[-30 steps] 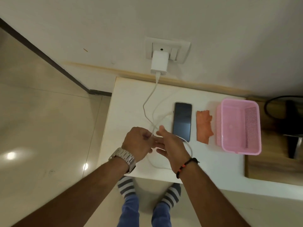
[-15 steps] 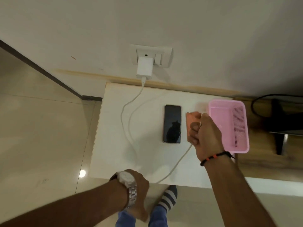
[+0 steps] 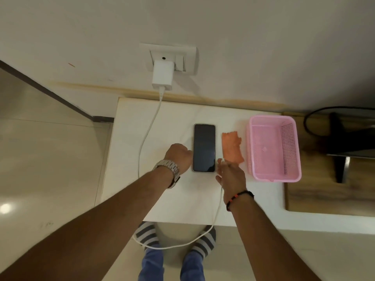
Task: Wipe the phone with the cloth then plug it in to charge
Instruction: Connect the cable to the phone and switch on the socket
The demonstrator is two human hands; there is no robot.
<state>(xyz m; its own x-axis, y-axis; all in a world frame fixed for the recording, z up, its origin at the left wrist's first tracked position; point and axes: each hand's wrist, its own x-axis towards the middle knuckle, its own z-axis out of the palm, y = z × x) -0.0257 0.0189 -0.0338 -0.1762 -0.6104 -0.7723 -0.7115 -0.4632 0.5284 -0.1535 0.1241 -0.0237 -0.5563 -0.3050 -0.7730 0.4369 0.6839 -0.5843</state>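
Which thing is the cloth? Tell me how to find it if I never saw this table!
Look at the white table under the wall socket. Near its right end sits a pink basket, with a dark phone lying flat further left. The cloth lies between them: a small, rumpled orange rag, the only soft, orange thing there.

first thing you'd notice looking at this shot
The dark phone lying flat mid-table, with the left hand at its left edge and the right hand holding the white cable end beside it. Right of it lie an orange cloth and an empty pink basket.
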